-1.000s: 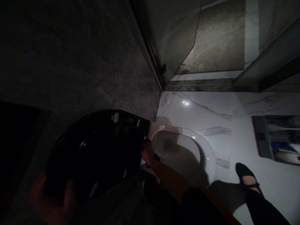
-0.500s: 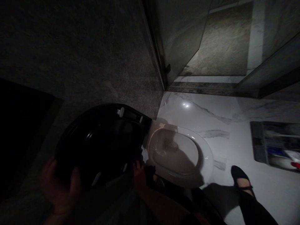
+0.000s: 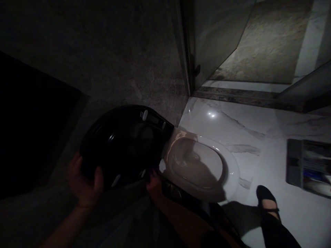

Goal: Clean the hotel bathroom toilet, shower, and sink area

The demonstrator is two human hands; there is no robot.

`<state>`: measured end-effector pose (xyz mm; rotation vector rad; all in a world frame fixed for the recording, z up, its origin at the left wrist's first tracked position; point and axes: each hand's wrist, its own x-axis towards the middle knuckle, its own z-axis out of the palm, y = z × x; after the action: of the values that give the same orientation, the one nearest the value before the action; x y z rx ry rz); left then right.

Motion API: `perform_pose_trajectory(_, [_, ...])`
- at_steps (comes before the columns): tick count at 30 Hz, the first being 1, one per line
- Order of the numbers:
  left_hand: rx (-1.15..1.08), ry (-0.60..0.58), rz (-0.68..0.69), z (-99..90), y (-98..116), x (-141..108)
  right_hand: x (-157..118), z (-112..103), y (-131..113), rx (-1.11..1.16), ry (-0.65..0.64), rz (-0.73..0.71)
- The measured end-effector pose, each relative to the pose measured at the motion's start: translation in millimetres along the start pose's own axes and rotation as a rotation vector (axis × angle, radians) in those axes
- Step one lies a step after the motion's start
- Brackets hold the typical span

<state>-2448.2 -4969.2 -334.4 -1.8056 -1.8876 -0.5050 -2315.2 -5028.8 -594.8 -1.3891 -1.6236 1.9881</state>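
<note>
The black toilet seat and lid [image 3: 121, 144] stand raised behind the white toilet bowl [image 3: 232, 172], their pale bumpers showing. My left hand [image 3: 85, 181] grips the outer edge of the black seat, thumb on the near face and fingers round the rim. Close to the hinge end, beside the bowl's rear corner, my right hand [image 3: 154, 184] has its fingers curled in against something dark, perhaps purplish, too dim to make out. Deep shadow hides its fingertips.
A grey stone wall [image 3: 144, 62] rises behind the seat. At the top right is a glass shower door [image 3: 217, 34] with a low sill. A grey tray [image 3: 294, 162] with items lies on the white marble floor [image 3: 248, 120] at right, near a black shoe [image 3: 266, 194].
The camera view has shifted, so the toilet and seat appear farther right. My left hand stays at the seat's edge. My right hand's fingers look more curled near the hinge.
</note>
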Motion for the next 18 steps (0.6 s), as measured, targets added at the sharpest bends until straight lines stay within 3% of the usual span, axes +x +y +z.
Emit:
perform_pose_trajectory(3, [0.001,0.002,-0.006,-0.3,0,0,-4,4,-15,0.343,-0.064,0.165])
perform_pose_trajectory(5, [0.002,-0.004,-0.011,-0.2,0,-1,-6,5,-12,0.434,-0.078,0.166])
perform_pose_trajectory(9, [0.001,-0.005,-0.010,0.1,1,0,-6,-4,21,0.129,-0.058,-0.108])
perform_pose_trajectory(12, [0.001,-0.002,0.004,0.1,3,1,9,-29,43,-0.221,-0.261,-0.260])
perform_pose_trajectory(15, [-0.017,0.001,0.007,0.3,3,2,29,-55,51,-0.440,-0.396,-0.422])
perform_pose_trajectory(18, [-0.037,0.003,0.024,0.6,2,1,39,-63,45,-0.447,-0.428,-0.396])
